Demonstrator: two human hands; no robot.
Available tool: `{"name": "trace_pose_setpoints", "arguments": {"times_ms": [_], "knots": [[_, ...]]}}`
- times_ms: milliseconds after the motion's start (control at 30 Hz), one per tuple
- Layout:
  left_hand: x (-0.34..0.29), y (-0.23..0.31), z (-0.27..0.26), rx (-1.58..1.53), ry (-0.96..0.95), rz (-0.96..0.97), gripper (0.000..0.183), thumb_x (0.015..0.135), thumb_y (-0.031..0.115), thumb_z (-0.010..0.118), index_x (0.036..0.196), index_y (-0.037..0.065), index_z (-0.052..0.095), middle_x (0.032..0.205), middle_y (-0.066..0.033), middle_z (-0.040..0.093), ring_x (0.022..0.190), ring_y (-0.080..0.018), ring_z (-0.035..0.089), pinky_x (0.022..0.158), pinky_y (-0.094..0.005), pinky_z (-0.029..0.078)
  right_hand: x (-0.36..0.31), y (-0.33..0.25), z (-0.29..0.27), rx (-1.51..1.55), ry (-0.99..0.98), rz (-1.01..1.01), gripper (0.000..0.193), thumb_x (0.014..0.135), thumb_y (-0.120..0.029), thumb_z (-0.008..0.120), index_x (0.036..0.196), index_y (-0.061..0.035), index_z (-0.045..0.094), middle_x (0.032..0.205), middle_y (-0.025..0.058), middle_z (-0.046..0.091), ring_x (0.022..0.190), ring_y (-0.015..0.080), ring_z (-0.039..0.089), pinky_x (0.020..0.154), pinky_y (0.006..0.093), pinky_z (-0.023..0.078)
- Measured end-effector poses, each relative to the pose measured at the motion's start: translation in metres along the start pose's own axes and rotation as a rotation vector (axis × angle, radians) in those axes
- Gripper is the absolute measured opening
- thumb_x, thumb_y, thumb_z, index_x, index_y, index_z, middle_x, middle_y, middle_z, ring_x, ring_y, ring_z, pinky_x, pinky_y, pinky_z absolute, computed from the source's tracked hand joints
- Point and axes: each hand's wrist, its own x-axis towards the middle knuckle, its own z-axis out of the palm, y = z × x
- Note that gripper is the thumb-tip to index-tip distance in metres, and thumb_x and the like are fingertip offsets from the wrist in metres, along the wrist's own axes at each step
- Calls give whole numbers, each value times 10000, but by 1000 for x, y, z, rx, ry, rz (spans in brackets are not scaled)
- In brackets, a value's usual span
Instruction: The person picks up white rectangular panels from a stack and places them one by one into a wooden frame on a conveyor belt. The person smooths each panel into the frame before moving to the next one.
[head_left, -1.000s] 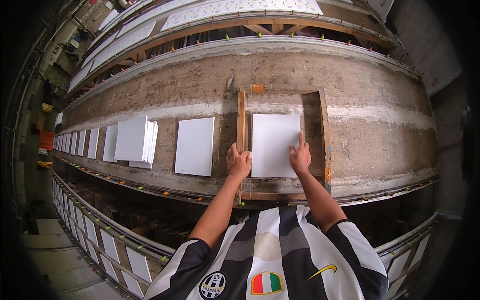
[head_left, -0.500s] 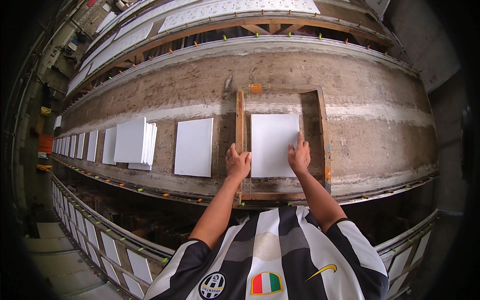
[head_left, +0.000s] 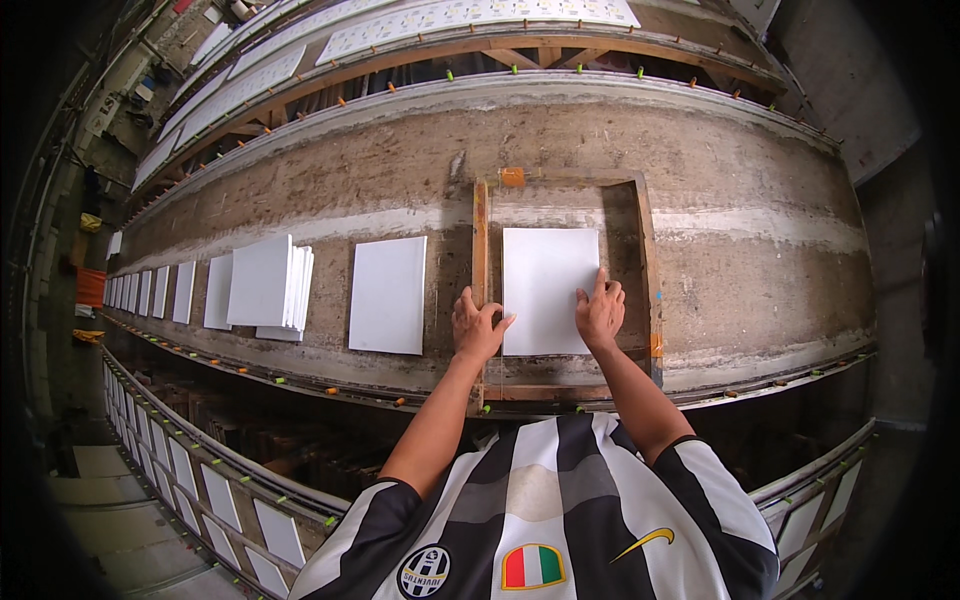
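A white rectangular sheet [head_left: 548, 285] lies flat inside a worn wooden frame [head_left: 645, 260] on a long brown table. My left hand [head_left: 480, 326] rests over the frame's left bar, fingers spread, with its thumb reaching to the sheet's left edge. At the sheet's right edge lies my right hand [head_left: 601, 312], forefinger stretched along the edge and thumb on the white surface. Neither hand lifts the sheet. Left of the frame, another white sheet [head_left: 387, 295] lies by itself on the table.
Farther left, a stack of white sheets [head_left: 262, 282] sits on the table [head_left: 760, 285], with a row of single sheets beyond. Small green and orange pegs line the table's edges. Another table with printed sheets [head_left: 480, 20] stands behind; a lower one with white panels [head_left: 220, 495] is at the near left.
My left thumb has moved right, onto the sheet's left edge. My right hand has shifted very slightly. The frame and sheet look nearly unmoved.
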Motion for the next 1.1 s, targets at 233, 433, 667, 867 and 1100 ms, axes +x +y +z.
{"name": "trace_pose_setpoints", "arguments": {"times_ms": [233,433,667,867,1100], "knots": [[-1,3,1,110,57,49,571,888,472,728,1355,179,580,1554,-246,262,1448,-452,276,1178,-609,220,-3,-3,-7,11,12,-48,661,905,-282,705,1489,-104,453,1280,182,531,1218,364,509,977,487,435],[2,36,-5,247,54,194,657,957,388,628,1504,98,407,1636,-220,196,1536,-429,119,1233,-604,82,-6,-4,-8,-37,69,-306,636,920,-225,656,1507,-129,432,1488,240,429,1389,422,400,1099,561,342],[56,67,49,240,3,328,652,1054,436,403,1592,89,285,1682,-181,139,1557,-392,87,1253,-551,89,-9,1,3,-30,2,-329,612,971,-306,573,1539,-147,408,1602,238,314,1488,427,288,1159,624,255],[67,68,65,255,-69,252,697,1063,471,346,1621,82,195,1699,-170,68,1562,-399,18,1262,-515,27,-6,1,3,-49,-112,-270,614,1015,-370,492,1567,-137,358,1632,226,270,1520,385,242,1201,586,192],[62,72,55,267,-119,263,708,1051,454,378,1616,65,204,1693,-186,83,1553,-436,26,1255,-531,59,28,-7,8,-16,-146,-258,718,1014,-421,462,1577,-17,273,1645,225,240,1536,375,207,1222,593,157]]}}
